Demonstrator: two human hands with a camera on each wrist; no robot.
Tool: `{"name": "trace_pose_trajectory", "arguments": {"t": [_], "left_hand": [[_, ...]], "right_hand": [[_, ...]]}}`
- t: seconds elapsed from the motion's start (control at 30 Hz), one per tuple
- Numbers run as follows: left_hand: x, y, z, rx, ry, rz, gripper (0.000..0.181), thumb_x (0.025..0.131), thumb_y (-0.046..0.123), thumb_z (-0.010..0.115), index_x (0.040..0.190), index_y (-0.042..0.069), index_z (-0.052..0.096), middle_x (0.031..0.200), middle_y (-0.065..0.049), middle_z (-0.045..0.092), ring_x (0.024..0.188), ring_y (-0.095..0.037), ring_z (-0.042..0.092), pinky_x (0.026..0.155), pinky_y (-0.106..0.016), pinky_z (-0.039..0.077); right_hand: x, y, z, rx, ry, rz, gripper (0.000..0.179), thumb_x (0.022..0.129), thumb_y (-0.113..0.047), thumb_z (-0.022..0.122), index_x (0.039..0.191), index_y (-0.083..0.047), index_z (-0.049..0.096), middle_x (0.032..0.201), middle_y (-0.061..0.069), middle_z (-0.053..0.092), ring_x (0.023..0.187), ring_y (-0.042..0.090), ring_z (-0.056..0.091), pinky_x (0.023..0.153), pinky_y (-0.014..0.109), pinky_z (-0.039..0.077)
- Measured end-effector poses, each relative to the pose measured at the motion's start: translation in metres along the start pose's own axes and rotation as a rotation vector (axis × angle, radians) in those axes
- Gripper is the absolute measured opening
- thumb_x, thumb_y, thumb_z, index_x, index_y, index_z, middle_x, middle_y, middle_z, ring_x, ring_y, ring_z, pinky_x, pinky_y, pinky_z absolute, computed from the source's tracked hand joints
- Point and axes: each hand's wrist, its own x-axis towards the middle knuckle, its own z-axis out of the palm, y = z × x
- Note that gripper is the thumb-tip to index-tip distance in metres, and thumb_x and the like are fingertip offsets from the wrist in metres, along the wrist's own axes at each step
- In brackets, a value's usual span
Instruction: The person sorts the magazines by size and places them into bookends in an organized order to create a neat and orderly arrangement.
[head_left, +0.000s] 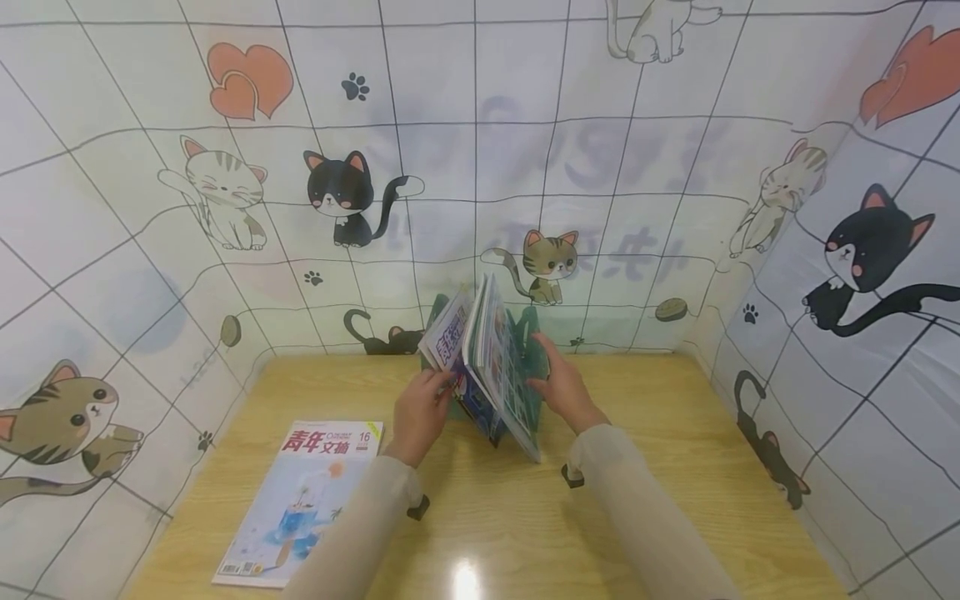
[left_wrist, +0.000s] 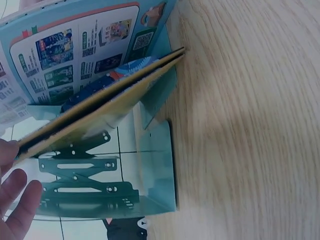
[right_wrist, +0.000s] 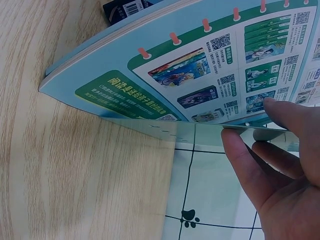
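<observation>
Cat-print walls enclose the desk [head_left: 660,467]; magazines [head_left: 487,350] are steadied in the teal rack [head_left: 528,333], pinched by left hand [head_left: 422,412], propped by right hand [head_left: 562,385], fingers straight.

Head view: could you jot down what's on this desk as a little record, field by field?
Surface: wooden desk, cat-print screen around it
Stand: green bookstand at the back of the desk
Magazines: several upright at the stand, leaning
Left hand: grips the magazines' left side
Right hand: fingers on the stand's end plate, beside the outer back cover
Lying flat: one magazine, front left, untouched
</observation>
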Motion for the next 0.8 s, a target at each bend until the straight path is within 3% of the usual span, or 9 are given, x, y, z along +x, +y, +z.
{"name": "trace_pose_trajectory", "arguments": {"t": [0.27,0.4,0.5,0.67,0.8], "left_hand": [[-0.008,-0.012,-0.011,-0.059,-0.038,-0.017,0.020,0.084,0.005,0.074,0.102,0.012,0.072,0.094,0.000,0.066,0.079,-0.014,0.066,0.065,-0.028,0.055],[-0.014,-0.023,-0.016,-0.047,-0.035,-0.029,0.021,0.082,0.002,0.075,0.100,0.012,0.072,0.093,0.001,0.066,0.074,-0.013,0.064,0.061,-0.029,0.053],[-0.021,-0.031,-0.019,-0.031,-0.042,-0.057,0.021,0.081,0.002,0.076,0.100,0.012,0.073,0.094,0.002,0.066,0.072,-0.012,0.061,0.059,-0.030,0.051],[-0.035,-0.049,-0.022,0.007,-0.081,-0.127,0.022,0.083,0.005,0.075,0.101,0.015,0.072,0.093,0.003,0.065,0.071,-0.012,0.060,0.057,-0.030,0.050],[-0.046,-0.062,-0.024,0.027,-0.123,-0.185,0.021,0.084,0.007,0.075,0.102,0.016,0.071,0.095,0.003,0.066,0.073,-0.013,0.061,0.059,-0.032,0.050]], "right_hand": [[0.000,0.000,-0.001,0.006,-0.010,0.006,0.089,0.083,-0.006,0.077,0.153,-0.024,0.025,0.149,0.017,0.040,0.103,0.042,0.062,0.086,0.053,0.051],[0.000,0.000,-0.001,0.017,-0.018,0.002,0.088,0.084,-0.006,0.076,0.153,-0.023,0.024,0.147,0.020,0.042,0.109,0.043,0.059,0.089,0.055,0.048],[0.000,0.000,-0.002,0.022,-0.018,0.000,0.088,0.084,-0.006,0.076,0.153,-0.023,0.025,0.146,0.020,0.043,0.113,0.044,0.056,0.091,0.056,0.047],[0.000,0.000,-0.001,0.009,-0.008,0.001,0.088,0.083,-0.006,0.076,0.153,-0.023,0.025,0.142,0.022,0.047,0.098,0.040,0.064,0.087,0.053,0.050],[0.001,0.001,0.000,0.010,-0.006,-0.001,0.088,0.083,-0.006,0.076,0.153,-0.022,0.025,0.143,0.022,0.046,0.104,0.042,0.061,0.089,0.054,0.048]]}}
